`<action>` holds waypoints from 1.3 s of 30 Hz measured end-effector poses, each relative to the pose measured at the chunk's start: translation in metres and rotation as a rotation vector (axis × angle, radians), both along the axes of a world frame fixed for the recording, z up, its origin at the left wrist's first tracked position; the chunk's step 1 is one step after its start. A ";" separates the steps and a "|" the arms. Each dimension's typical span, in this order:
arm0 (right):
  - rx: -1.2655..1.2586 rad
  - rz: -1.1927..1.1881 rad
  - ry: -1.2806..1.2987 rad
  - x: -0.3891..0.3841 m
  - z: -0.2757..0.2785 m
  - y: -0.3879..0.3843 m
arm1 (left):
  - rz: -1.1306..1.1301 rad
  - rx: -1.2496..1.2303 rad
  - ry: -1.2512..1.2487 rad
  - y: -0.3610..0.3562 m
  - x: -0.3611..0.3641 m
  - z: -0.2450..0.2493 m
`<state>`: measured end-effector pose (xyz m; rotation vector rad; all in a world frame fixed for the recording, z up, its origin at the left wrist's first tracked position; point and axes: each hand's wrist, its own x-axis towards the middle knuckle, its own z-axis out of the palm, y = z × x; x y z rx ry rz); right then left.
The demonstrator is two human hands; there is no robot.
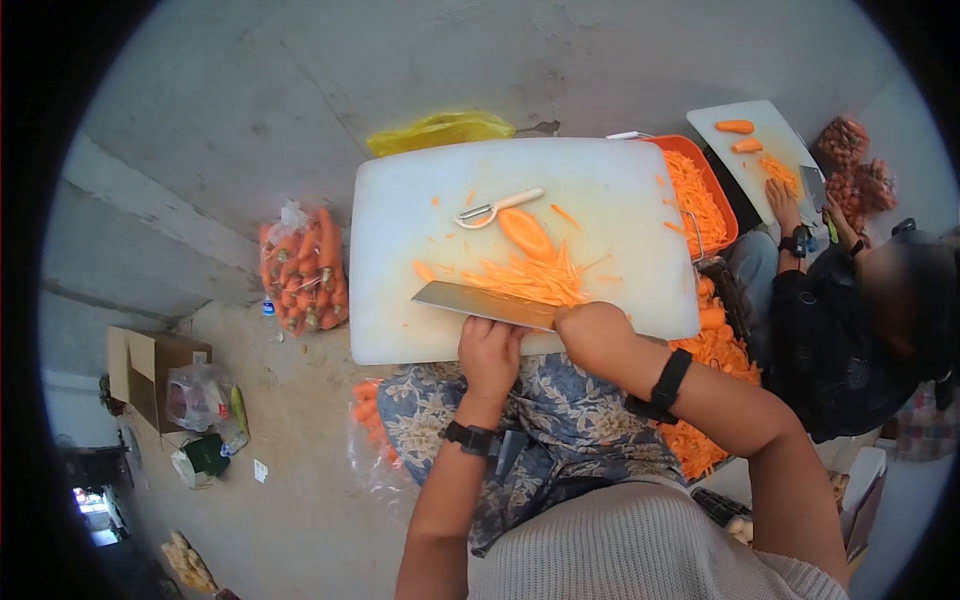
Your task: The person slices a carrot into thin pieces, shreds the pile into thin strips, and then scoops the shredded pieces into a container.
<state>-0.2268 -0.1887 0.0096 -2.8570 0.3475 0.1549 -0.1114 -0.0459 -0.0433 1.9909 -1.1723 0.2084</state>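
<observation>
R hand (595, 335) clamps cleaver (480, 303) at cutting board (400, 200) near edge; L hand (490, 355) curled beside it, grip unclear; carrot strips (530, 280) mid-board.

The scene is viewed from one head-worn camera, aimed forward and steeply down. The board (600, 200) is framed close at centre, the floor (290, 470) is seen farther off at left, and everything is bent by a round fisheye edge.
</observation>
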 end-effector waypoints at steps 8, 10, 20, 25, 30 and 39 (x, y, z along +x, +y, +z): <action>-0.024 -0.039 0.055 -0.027 0.049 0.006 | 0.027 -0.088 -0.039 -0.001 0.002 -0.012; -0.012 -0.061 0.125 -0.039 0.061 0.005 | 0.012 -0.084 -0.008 0.000 0.001 -0.010; 0.075 -0.062 0.059 -0.006 0.012 -0.001 | 0.026 -0.019 0.039 0.000 -0.002 0.002; 0.030 -0.041 0.052 -0.008 0.029 0.005 | 0.020 -0.035 0.009 0.000 -0.001 -0.001; -0.008 -0.024 0.089 -0.044 0.059 0.004 | 0.029 -0.073 -0.054 0.001 0.001 -0.008; 0.022 -0.043 0.076 -0.023 0.015 -0.002 | 0.011 -0.046 0.027 0.001 0.000 -0.002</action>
